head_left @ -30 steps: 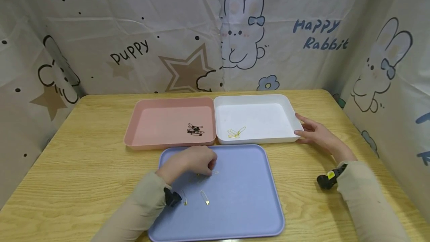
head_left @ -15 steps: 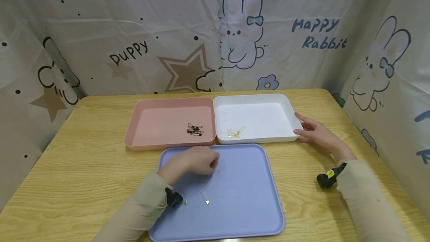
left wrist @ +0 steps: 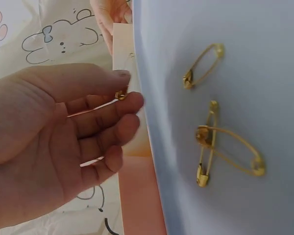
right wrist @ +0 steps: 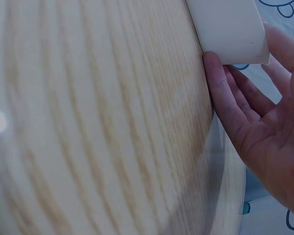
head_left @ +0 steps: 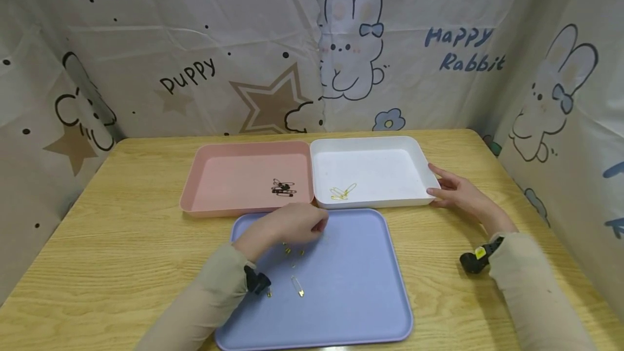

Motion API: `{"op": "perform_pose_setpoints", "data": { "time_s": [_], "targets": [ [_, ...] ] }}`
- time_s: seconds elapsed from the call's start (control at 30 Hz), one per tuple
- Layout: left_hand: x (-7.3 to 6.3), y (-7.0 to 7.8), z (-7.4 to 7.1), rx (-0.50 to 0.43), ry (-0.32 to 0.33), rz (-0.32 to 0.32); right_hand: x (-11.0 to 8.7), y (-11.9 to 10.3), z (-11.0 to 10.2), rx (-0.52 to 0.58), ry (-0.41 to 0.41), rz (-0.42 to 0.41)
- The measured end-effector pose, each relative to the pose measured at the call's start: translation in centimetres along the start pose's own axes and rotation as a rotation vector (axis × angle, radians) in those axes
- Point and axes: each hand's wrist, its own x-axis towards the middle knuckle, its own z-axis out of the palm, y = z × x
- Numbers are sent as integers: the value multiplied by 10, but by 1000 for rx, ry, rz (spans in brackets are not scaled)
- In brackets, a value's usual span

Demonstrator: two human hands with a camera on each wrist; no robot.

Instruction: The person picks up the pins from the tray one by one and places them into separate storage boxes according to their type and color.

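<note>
Between thumb and index finger, my left hand (head_left: 294,223) pinches a small gold safety pin (left wrist: 121,93), mostly hidden by the fingertips. The hand hovers over the far edge of the blue tray (head_left: 351,286). Several gold safety pins lie on that tray, including one near its middle (head_left: 298,286); two cross each other in the left wrist view. My right hand (head_left: 463,196) holds the front right corner of the white tray (head_left: 375,161), thumb and fingers on either side of the corner. Inside the white tray lie several gold safety pins (head_left: 343,193).
Left of the white tray, the pink tray (head_left: 229,177) stands against it, with a cluster of black safety pins (head_left: 283,188) near its right side. All the trays sit on a wooden table (head_left: 122,232). A printed cloth (head_left: 195,26) surrounds the back and sides.
My left hand has risen from the pins and moved right and toward the white tray, carrying a gold safety pin. More pins show beneath it. The right hand stays at the tray corner.
</note>
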Motion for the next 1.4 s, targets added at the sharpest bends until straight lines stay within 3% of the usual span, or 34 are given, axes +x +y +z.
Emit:
{"op": "perform_pose_setpoints", "data": {
  "time_s": [0.33, 0.67, 0.97, 1.2, 1.4],
  "targets": [
    [16, -3, -10, -36, 106, 29, 0, 0, 0, -14, 5, 3],
    [36, -9, -25, -35, 218, -26, 0, 0, -1, 7, 5, 3],
    [54, -17, -24, -50, 205, -59, 1, 1, 0, 40, 0, -6],
    [69, -22, -22, -103, 190, -122, 0, 0, -1, 13, 7, 6],
    [80, -26, -18, -98, 207, -147, 0, -1, -1, 17, 3, 10]
  ]
}}
